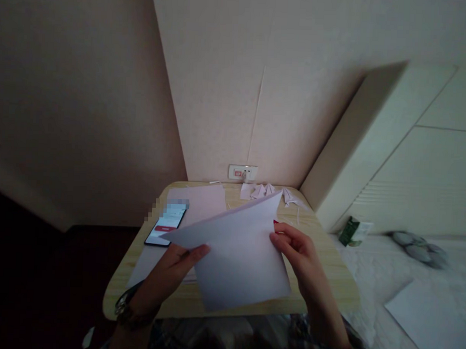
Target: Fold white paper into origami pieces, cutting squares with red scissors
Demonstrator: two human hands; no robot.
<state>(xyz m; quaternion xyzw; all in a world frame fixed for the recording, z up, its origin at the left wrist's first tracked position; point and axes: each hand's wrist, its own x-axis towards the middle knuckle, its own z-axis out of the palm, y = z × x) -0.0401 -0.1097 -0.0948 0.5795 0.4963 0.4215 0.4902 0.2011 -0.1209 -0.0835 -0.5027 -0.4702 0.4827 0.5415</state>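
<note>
A white sheet of paper (241, 261), partly folded over along its upper part, is held above the wooden table (317, 279). My left hand (176, 269) pinches its left side, thumb on top and the fingers hidden underneath. At the right edge, my right hand (297, 250) grips the paper between thumb and fingers. Under and behind the sheet lie more white papers (201, 199), partly covered. A phone (166, 223) with its screen lit rests on them at the left.
Several small folded paper pieces (263, 191) lie along the table's back edge, below a wall socket (243, 172) with a plug in it. To the right, a bed (367, 281) carries a green and white box (355, 231), a grey object (419, 248) and a white sheet (430, 319).
</note>
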